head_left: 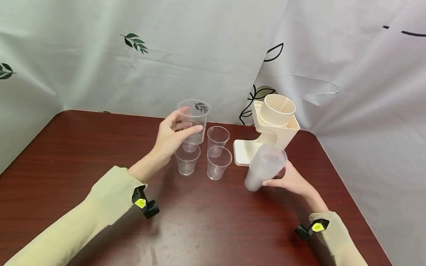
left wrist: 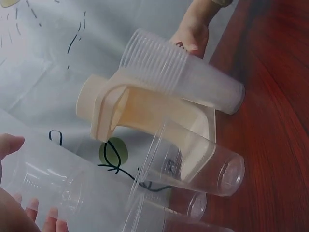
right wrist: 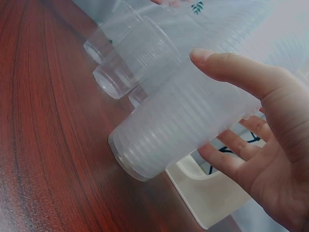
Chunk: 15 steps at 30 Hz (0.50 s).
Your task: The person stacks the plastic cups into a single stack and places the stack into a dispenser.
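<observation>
My left hand (head_left: 170,136) holds a clear plastic cup (head_left: 201,117) at the back of the table, thumb on the near side and fingers behind. In the left wrist view this cup (left wrist: 53,183) sits between thumb and fingertips, above the tabletop. Beside and in front of it stand three upright clear cups, a front left one (head_left: 186,164), a front right one (head_left: 218,162) and a back right one (head_left: 218,134). With my right hand (head_left: 293,179) I grip a tilted stack of nested plastic cups (right wrist: 164,121); its base is close to the table, contact unclear.
A cream stand (head_left: 246,152) with a round holder (head_left: 279,109) on top rises directly behind the cup stack. Patterned white sheeting (head_left: 166,63) hangs along the back and sides of the dark red table (head_left: 206,231).
</observation>
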Each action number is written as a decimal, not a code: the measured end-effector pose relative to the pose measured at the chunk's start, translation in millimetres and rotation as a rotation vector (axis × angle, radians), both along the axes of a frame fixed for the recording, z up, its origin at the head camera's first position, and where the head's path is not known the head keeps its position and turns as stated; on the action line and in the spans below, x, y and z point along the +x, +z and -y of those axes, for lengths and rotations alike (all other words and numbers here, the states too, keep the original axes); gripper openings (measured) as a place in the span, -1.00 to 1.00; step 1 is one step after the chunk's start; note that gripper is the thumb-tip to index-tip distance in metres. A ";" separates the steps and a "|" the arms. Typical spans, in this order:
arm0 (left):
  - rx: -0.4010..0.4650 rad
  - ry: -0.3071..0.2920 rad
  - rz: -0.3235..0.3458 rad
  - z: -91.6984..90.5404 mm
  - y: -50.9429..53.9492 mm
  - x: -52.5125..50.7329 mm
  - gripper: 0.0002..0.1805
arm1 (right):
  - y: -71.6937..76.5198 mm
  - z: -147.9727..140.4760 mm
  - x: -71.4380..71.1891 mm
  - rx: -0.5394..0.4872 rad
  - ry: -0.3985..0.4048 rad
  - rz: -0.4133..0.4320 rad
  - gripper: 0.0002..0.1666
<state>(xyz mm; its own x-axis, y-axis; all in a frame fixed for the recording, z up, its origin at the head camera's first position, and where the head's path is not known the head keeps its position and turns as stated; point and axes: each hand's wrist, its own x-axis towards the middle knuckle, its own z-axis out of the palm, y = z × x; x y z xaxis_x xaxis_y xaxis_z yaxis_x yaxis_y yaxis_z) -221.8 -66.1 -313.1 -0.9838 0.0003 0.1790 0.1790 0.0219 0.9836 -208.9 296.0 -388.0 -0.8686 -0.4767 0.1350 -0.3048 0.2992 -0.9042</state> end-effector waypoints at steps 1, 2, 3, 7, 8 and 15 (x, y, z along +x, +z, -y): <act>0.004 -0.007 -0.003 -1.6 0.2 0.2 -0.46 | -0.3 -0.1 -0.1 0.000 0.002 -0.003 0.02; 0.010 -0.015 -0.005 -3.3 0.4 0.4 -0.46 | -0.5 -0.2 -0.2 0.001 0.003 -0.008 0.02; 0.017 -0.021 -0.002 -5.1 0.9 0.9 -0.44 | -0.6 -0.4 -0.2 0.002 0.004 -0.009 0.02; 0.041 -0.034 0.011 -12.4 2.6 2.3 -0.35 | -0.9 -0.7 -0.4 0.004 0.003 -0.010 0.02; 0.046 -0.035 0.015 -14.2 3.0 2.8 -0.30 | -0.9 -0.7 -0.4 0.004 0.003 -0.009 0.02; 0.073 -0.049 0.012 -25.9 3.9 5.2 -0.32 | 0.8 1.1 0.1 0.005 0.000 -0.006 0.02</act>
